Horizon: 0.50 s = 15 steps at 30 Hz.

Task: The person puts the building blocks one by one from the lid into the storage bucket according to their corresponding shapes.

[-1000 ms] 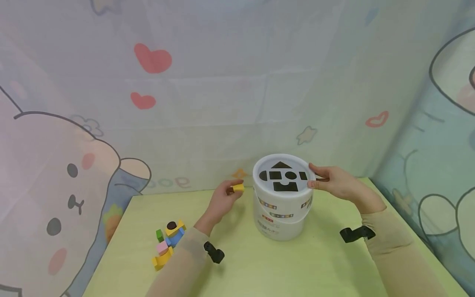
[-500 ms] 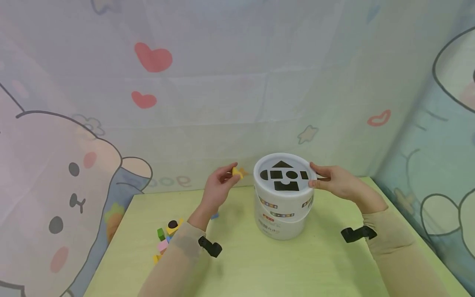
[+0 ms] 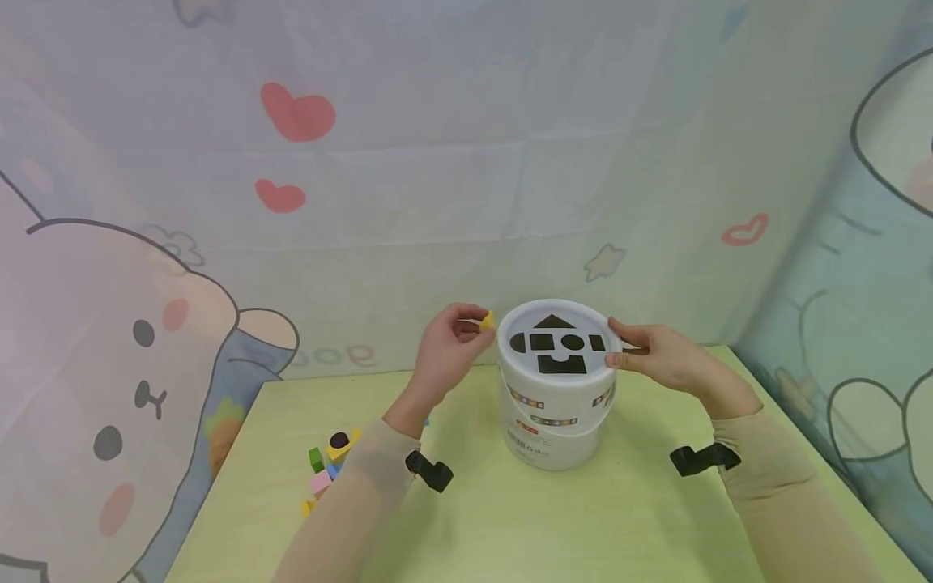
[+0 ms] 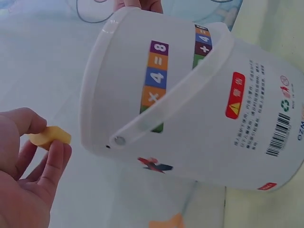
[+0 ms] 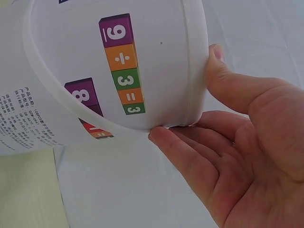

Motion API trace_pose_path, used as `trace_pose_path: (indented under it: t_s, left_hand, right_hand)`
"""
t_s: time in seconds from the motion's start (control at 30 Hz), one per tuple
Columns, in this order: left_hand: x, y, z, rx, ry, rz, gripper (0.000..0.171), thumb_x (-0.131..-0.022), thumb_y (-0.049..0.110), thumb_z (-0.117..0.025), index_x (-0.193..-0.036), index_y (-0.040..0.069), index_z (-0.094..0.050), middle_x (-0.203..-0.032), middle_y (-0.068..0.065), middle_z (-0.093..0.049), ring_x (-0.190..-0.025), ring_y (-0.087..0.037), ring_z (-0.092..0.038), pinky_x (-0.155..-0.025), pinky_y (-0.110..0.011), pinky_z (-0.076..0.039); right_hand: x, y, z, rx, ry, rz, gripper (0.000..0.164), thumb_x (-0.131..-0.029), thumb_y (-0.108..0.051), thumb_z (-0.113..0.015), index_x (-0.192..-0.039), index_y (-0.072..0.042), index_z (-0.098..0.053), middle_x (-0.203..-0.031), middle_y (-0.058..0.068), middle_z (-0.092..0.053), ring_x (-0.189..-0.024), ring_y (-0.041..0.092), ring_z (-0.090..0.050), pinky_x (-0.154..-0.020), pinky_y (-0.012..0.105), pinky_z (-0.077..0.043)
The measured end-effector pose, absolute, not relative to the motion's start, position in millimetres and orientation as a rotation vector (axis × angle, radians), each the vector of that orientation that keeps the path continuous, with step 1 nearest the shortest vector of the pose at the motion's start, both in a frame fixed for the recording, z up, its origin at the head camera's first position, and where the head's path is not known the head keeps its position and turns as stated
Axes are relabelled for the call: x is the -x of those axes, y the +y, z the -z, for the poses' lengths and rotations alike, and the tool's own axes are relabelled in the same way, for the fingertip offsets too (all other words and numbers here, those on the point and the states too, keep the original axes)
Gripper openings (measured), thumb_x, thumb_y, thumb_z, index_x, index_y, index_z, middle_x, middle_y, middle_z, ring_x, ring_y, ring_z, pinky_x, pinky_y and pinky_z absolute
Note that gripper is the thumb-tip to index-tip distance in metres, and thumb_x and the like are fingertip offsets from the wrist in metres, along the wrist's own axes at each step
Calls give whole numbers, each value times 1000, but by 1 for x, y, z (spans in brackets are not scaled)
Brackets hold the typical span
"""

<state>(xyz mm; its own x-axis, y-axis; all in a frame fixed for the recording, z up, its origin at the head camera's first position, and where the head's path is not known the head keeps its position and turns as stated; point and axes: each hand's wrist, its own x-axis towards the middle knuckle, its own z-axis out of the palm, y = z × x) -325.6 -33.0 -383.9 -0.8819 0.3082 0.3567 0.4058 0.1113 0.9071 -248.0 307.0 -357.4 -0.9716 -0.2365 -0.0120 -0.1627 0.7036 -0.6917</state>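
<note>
In the head view a white bucket (image 3: 554, 421) stands upright on the table, its lid (image 3: 521, 320) pierced by several shaped holes. My left hand (image 3: 450, 344) pinches a small yellow block (image 3: 487, 321) just left of the lid's edge. Seen from the left wrist, thumb and fingertips hold that yellow block (image 4: 50, 137) apart from the bucket (image 4: 190, 109). My right hand (image 3: 666, 356) grips the right side of the bucket's rim. In the right wrist view the thumb presses the lid edge, while the other fingers touch the wall under it.
Loose blocks lie left of the bucket, among them a green block (image 3: 316, 460) and a pink block (image 3: 321, 483); my left sleeve (image 3: 357, 494) partly hides the group. A patterned cloth (image 3: 437, 121) hangs behind the table (image 3: 554, 526). The bucket's handle (image 4: 175, 97) hangs down.
My left hand has risen and come closer to the lid's left edge, the yellow block turning in its fingers. The right hand and the bucket have stayed nearly still.
</note>
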Motion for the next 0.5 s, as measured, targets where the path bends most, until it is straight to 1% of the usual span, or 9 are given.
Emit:
trace_pose_path:
  t_s: [0.13,0.27,0.4,0.5]
  left_hand:
    - [323,-23,374,751,-2373,1785,25,-99,14,-76,-122,6,-72,-114,-9,-72,-97,-22,-73,-82,-34,-63]
    - [322,-13,365,748,-2461,1637,23,-97,12,-76,-118,4,-77,-110,-7,-74,-93,-21,-72,-75,-31,-64]
    - [320,-4,355,743,-2542,1471,22,-94,9,-75,-114,3,-80,-102,-5,-75,-86,-19,-68,-67,-28,-60]
    - [318,2,348,732,-2603,1385,21,-94,8,-74,-113,2,-82,-97,-5,-75,-77,-18,-63,-61,-26,-55]
  right_hand:
    - [248,307,359,322,2792,1145,84,-106,-38,-68,-165,4,-27,-164,28,-36,-145,50,-46,-114,67,-42]
    - [248,307,360,324,2794,1141,84,-106,-39,-68,-165,4,-27,-163,28,-38,-144,50,-47,-113,68,-43]
    - [249,305,361,329,2796,1136,84,-106,-40,-69,-166,3,-27,-163,28,-39,-144,50,-47,-113,67,-43]
    - [250,305,362,332,2787,1143,84,-106,-39,-69,-166,4,-27,-164,28,-38,-144,50,-47,-113,67,-43]
